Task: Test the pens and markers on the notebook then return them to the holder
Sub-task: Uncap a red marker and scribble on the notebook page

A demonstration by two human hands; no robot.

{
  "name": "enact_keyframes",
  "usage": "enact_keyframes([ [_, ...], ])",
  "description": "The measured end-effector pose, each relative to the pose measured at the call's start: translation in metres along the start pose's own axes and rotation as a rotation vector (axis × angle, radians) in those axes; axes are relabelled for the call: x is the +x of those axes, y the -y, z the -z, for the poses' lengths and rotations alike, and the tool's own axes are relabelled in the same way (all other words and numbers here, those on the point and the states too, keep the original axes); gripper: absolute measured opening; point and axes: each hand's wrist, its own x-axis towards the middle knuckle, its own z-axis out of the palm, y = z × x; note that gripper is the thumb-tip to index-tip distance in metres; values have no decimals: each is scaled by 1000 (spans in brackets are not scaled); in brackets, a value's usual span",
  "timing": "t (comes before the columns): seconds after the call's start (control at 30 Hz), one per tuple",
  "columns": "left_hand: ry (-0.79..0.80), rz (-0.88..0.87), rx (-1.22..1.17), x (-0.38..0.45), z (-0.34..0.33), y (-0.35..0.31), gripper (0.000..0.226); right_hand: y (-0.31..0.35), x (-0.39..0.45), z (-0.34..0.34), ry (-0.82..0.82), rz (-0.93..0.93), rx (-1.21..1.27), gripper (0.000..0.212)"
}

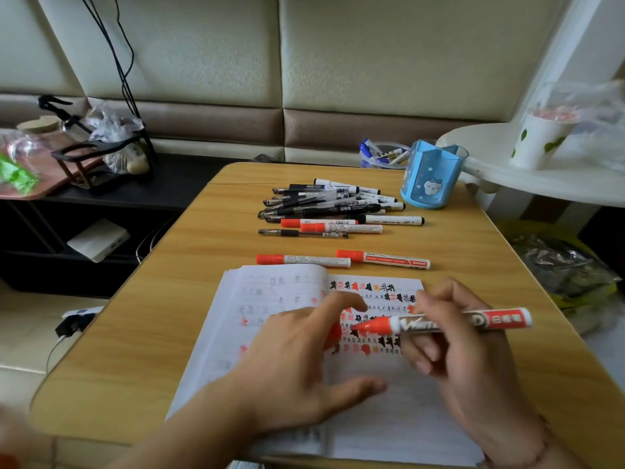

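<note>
Testing a red marker over the notebook

Our right hand pinches the red marker in its fingers, nib bare and pointing left, just above the open notebook. Our left hand rests fingers spread on the page. Beyond the fingers lie loose pens; the blue holder stands farther right on the bench.

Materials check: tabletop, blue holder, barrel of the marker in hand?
Tabletop: looks like wood-grain laminate, matte; printed grain, rounded edge band. Could be veneer.
Blue holder: translucent plastic, glossy; light passes through the rim, printed cartoon face.
Marker held in the right hand: probably smooth plastic under a glossy printed label; metal can't be ruled out.
</note>
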Motion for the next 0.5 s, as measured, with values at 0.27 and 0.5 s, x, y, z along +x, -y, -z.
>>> enact_keyframes([
  [0.27,187,62,156,-14,5,17,77,-10,12,19,-103,-53,-39,31],
  [0.5,72,162,166,-4,-11,1,68,11,21,23,80,-119,-219,35],
])
